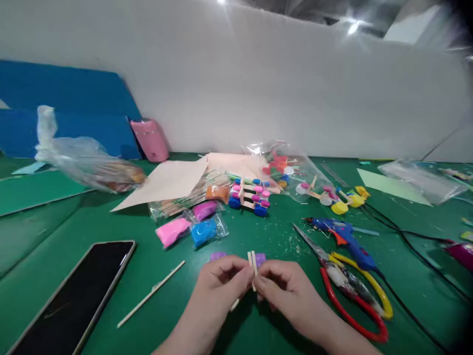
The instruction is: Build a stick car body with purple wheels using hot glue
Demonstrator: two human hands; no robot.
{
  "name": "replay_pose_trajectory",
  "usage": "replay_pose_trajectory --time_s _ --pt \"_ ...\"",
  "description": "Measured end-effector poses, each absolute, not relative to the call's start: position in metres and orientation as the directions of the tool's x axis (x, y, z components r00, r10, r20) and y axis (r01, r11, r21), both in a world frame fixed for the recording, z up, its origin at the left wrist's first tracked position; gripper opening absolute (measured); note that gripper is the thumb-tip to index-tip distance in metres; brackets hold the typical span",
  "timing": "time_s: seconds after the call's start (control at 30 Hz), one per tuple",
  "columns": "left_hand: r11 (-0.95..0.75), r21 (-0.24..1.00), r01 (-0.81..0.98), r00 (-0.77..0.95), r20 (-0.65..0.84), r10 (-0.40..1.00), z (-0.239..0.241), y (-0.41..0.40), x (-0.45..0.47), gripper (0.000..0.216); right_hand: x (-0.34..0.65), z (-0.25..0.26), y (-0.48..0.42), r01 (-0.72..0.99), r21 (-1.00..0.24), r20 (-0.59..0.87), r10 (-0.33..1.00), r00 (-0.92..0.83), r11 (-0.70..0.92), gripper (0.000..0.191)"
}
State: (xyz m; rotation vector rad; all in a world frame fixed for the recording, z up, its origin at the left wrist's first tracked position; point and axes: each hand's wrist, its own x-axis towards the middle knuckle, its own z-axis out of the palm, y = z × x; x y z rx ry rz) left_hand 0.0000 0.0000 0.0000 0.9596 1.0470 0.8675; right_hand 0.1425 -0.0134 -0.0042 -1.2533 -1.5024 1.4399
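Observation:
My left hand [221,291] pinches a small piece made of short pale wooden sticks [252,261], held just above the green table. From the other side my right hand [291,296] grips the same sticks between thumb and fingers. Two purple round bits, one a purple lump [218,256] by the left fingers and the other [260,259] by the right, show behind the hands; whether they are fixed to the sticks is hidden. A stick end sticks out below the left thumb. Left of my hands a longer thin wooden stick [151,294] lies on the table.
At left lies a phone [74,301]. Pink clay [173,231] and blue clay [204,232] packets sit ahead, near a finished-looking stick model [249,195]. To the right are red-and-yellow-handled pliers [343,276] and a blue glue gun [345,236] with its cord.

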Motion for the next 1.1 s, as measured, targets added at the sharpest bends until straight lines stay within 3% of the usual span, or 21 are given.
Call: replay_pose_trajectory --time_s 0.3,0.43,0.63,0.93,1.1 --pt "0.364 0.921 -0.139 0.277 -0.317 0.907 -0.004 0.0 0.0 0.016 0.145 0.001 -0.015 0.206 -0.975 -0.145 0.934 -0.328 -0.079 0.025" --pt "0.369 0.92 -0.134 0.268 -0.325 0.907 -0.001 -0.001 0.0 0.018 0.149 0.006 -0.014 0.248 -0.969 -0.06 0.978 -0.2 -0.009 0.019" --pt "0.362 0.932 -0.025 0.341 -0.332 0.88 0.007 -0.005 0.004 0.016 0.149 0.003 -0.012 0.13 -0.992 -0.029 0.979 -0.204 -0.002 0.01" --pt "0.402 0.915 0.03 0.375 -0.383 0.844 0.003 -0.009 0.007 0.019 0.148 0.004 -0.006 -0.025 -0.996 -0.084 0.995 -0.057 -0.086 0.017" --pt "0.378 0.924 0.059 0.341 -0.375 0.862 0.001 -0.009 0.009 0.018 0.149 0.002 -0.005 -0.027 -0.994 -0.109 0.993 -0.04 -0.11 0.02"
